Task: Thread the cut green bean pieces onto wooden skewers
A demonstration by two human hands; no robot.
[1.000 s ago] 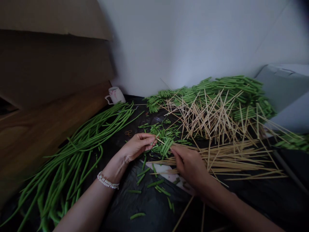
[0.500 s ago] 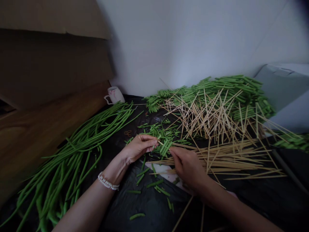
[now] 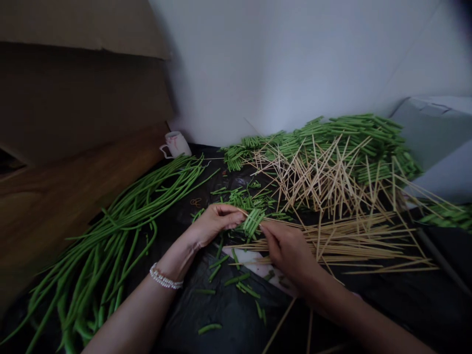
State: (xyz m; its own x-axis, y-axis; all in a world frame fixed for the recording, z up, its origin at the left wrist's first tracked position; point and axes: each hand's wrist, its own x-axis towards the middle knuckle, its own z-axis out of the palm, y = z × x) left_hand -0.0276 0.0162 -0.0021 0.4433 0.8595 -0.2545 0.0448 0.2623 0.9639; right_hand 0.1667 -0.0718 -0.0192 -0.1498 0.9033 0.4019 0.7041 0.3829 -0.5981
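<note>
In the middle of the head view, a bamboo skewer carries a row of cut green bean pieces side by side. My left hand, a pearl bracelet at its wrist, is closed in a pinch on the skewer's end left of the pieces. Right of them, my right hand is closed round the skewer's other side. The fingers cover part of the stick. Behind and below the hands lie loose cut bean pieces. Bare bamboo skewers lie in a bundle beside my right hand.
Long whole beans spread along the left. At the back, threaded bean skewers are heaped against the wall, their bare ends pointing forward. A white mug stands at the back left. Black plastic sheeting covers the surface.
My left fingertips have shifted slightly along the skewer, closer to the row of bean pieces. The right hand has barely moved and keeps its hold.
</note>
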